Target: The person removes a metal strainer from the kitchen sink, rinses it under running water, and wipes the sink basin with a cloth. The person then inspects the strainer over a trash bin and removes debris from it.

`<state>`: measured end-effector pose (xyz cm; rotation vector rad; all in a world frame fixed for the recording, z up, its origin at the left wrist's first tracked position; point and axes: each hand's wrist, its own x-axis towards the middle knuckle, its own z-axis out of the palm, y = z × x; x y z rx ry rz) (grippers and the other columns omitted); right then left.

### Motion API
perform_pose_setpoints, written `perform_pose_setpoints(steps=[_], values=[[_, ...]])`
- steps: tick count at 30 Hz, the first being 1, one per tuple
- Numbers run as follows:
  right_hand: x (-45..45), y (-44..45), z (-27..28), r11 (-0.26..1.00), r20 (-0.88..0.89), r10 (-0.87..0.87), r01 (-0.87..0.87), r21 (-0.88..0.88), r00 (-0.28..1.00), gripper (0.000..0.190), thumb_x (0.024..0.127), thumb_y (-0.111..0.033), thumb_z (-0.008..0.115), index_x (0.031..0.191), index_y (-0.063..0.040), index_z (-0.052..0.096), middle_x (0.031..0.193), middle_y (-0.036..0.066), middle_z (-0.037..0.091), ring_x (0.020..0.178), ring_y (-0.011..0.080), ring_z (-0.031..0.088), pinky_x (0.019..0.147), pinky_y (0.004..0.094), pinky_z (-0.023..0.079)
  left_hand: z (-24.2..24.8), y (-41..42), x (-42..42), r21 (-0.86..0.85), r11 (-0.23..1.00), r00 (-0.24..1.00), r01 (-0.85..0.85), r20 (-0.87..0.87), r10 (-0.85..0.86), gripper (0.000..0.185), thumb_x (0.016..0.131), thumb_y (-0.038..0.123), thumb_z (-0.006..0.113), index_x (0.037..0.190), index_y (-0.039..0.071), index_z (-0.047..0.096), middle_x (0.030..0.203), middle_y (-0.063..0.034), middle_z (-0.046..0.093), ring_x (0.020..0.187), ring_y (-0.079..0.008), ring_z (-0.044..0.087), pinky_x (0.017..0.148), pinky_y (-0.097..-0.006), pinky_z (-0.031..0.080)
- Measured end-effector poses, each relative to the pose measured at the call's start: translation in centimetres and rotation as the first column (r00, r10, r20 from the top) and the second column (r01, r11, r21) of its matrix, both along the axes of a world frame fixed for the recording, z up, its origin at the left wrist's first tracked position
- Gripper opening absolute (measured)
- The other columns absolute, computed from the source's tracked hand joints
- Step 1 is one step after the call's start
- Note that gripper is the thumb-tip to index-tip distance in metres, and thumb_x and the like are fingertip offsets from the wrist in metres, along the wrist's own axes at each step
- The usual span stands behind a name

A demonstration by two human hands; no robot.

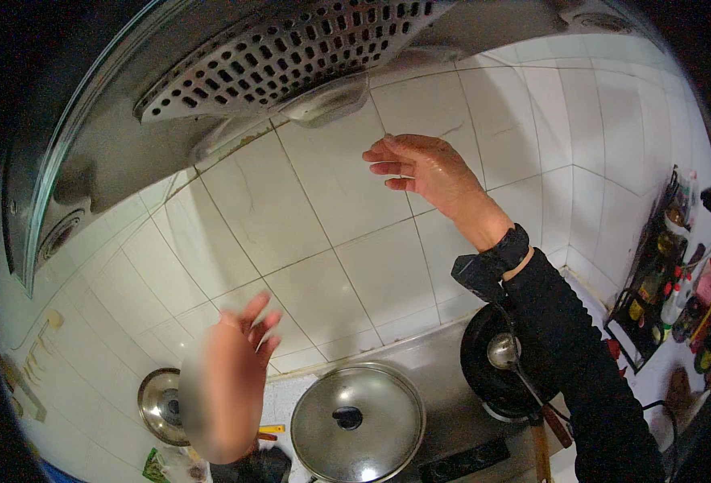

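Observation:
My right hand (434, 172) is raised before the white tiled wall, fingers loosely curved, holding nothing; a black band circles its wrist. At lower left my left hand (238, 374), partly blurred, has its fingers apart with nothing visible in them. Between and below them a large pan with a glass lid (385, 398) and black knob sits on the stove. Below my right forearm is a black wok (476, 362) with a metal ladle (504, 351) in it; part of the wok is hidden by the sleeve.
A range hood with a perforated panel (295, 54) spans the top. A smaller round lid (159, 401) is beside my left hand. At the right stands a black rack (639, 314) with bottles. Hooks (38, 356) hang on the left wall. A wooden handle (541, 450) projects from the wok.

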<state>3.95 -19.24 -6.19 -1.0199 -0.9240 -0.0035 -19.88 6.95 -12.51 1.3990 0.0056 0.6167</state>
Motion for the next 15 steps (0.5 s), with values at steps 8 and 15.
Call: perform_pose_setpoints(steps=[8, 15], values=[[0.0, 2.6, 1.4, 0.904, 0.015, 0.353, -0.345, 0.251, 0.935, 0.034, 0.095, -0.022, 0.060, 0.120, 0.001, 0.060, 0.131, 0.019, 0.059, 0.124, 0.0306, 0.056, 0.100, 0.0381, 0.048, -8.5, 6.4, -17.8, 0.008, 0.966, 0.954, -0.259, -0.151, 0.258, 0.073, 0.095, 0.039, 0.062, 0.153, 0.008, 0.030, 0.152, -0.0124, 0.041, 0.141, -0.0336, 0.036, 0.108, -0.0444, 0.031], [-0.4, 5.0, 2.7, 0.860, -0.076, 0.406, -0.352, 0.369, 0.911, 0.027, 0.092, -0.013, 0.061, 0.113, 0.004, 0.060, 0.132, 0.022, 0.056, 0.124, 0.0362, 0.055, 0.102, 0.0423, 0.048, -16.3, 8.0, -27.9, -0.205, 0.870, 0.865, -0.449, -0.343, 0.366, 0.073, 0.095, 0.046, 0.059, 0.153, 0.011, 0.031, 0.159, -0.0053, 0.031, 0.143, -0.0274, 0.031, 0.114, -0.0411, 0.024]])
